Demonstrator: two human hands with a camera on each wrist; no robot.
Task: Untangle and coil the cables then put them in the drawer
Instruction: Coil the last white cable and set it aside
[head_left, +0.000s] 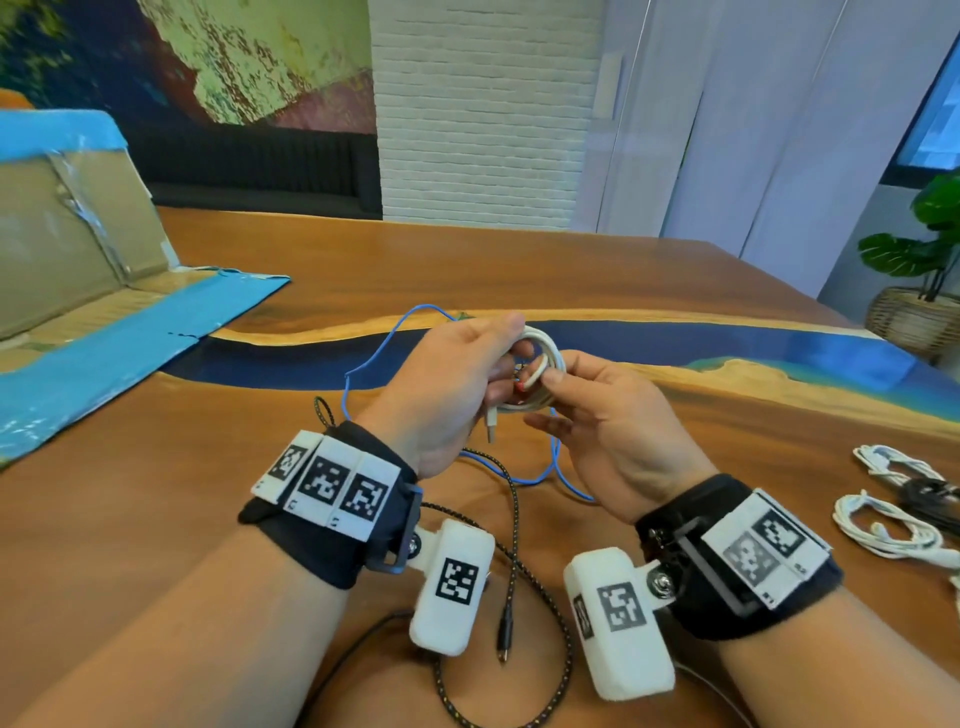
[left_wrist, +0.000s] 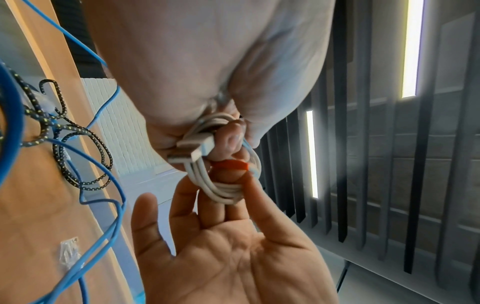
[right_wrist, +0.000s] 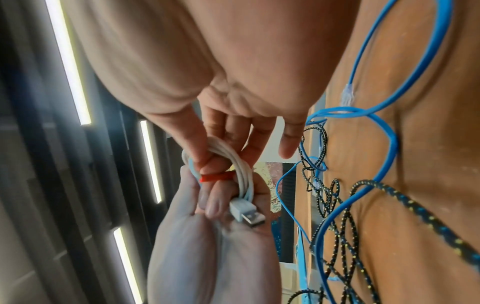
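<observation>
White cable (head_left: 540, 364): wound in a small round coil of several loops, held above the table (head_left: 675, 291) at centre; USB plug (head_left: 490, 423) hangs from its near side, red band (left_wrist: 230, 165) across the loops. Left hand (head_left: 447, 384) curls its fingers round the coil's left side. Right hand (head_left: 608, 431) pinches the right side with thumb and forefinger, other fingers loosely spread. Blue cable (head_left: 374, 358) and black braided cable (head_left: 519, 561) lie loose on the table beneath. Two white bundles (head_left: 883, 499) lie at far right.

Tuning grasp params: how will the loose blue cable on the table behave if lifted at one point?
Likely floppy: the blue cable lies in slack, irregular loops. Probably light, being thin. It crosses the braided black cable, so lifting may drag that along.
</observation>
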